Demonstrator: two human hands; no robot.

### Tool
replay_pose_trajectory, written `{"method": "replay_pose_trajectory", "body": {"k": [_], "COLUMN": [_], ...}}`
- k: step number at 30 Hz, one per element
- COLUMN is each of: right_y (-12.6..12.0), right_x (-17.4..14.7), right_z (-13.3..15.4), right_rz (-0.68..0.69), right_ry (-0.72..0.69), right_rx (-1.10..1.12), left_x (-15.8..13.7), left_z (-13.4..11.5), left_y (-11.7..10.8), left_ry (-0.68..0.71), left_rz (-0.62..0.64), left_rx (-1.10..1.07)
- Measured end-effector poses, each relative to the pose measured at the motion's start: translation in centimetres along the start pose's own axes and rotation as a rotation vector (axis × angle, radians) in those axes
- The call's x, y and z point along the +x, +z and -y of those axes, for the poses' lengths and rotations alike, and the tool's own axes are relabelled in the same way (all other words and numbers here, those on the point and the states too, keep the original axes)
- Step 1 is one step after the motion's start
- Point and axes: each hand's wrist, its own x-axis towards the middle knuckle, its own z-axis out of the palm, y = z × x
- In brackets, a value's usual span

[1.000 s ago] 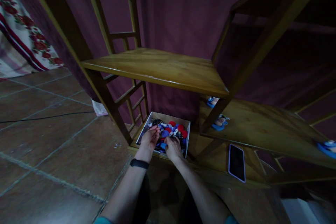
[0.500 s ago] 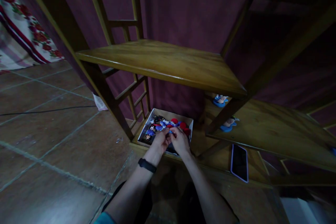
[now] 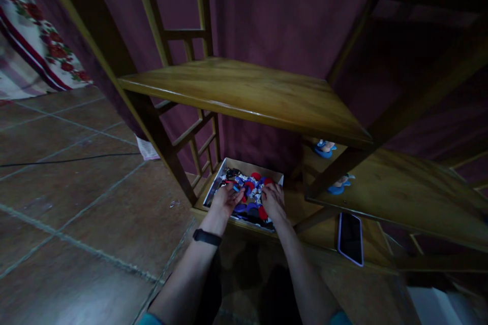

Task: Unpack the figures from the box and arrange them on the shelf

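Observation:
A shallow white box (image 3: 281,180) filled with small figurines (image 3: 249,207) in red, purple, black and white sits on the bottom shelf. My left hand (image 3: 224,203) is over the box's left side, palm partly up, with a small blue piece (image 3: 236,188) held at its fingers; its exact kind is too small to make out. At the right side of the box, my right hand (image 3: 273,199) reaches down with bent fingers onto the figurines. The fingertips are partly hidden, so I cannot tell whether they grip one.
A wooden shelf board (image 3: 244,94) spans above the box. To the right, two blue-based figurines (image 3: 325,149) stand behind a slanting post, and a phone (image 3: 350,238) lies on the lower board. A thin cable (image 3: 72,159) crosses the tiled floor at left.
My hands have moved apart from the middle of the box. The left went left with the small blue piece; the right went right, down to the figurines. More of the box's contents now shows.

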Motion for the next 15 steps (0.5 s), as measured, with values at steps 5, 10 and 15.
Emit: {"method": "replay_pose_trajectory", "body": {"k": [5,10,15], "right_y": [1.3,1.6,1.1], "right_x": [-0.4,-0.7,-0.3], "right_z": [1.0,1.6,1.5], "right_rz": [0.018,0.039,0.141], "right_ry": [-0.023,-0.044,-0.083], "right_rx": [-0.093,-0.091,0.043], "left_x": [-0.1,-0.3,-0.3], "left_z": [-0.1,0.2,0.2], "left_y": [0.2,0.3,0.5], "left_ry": [-0.003,-0.038,-0.032], "left_rz": [0.018,0.061,0.063], "left_rx": [-0.019,-0.002,0.005]}}
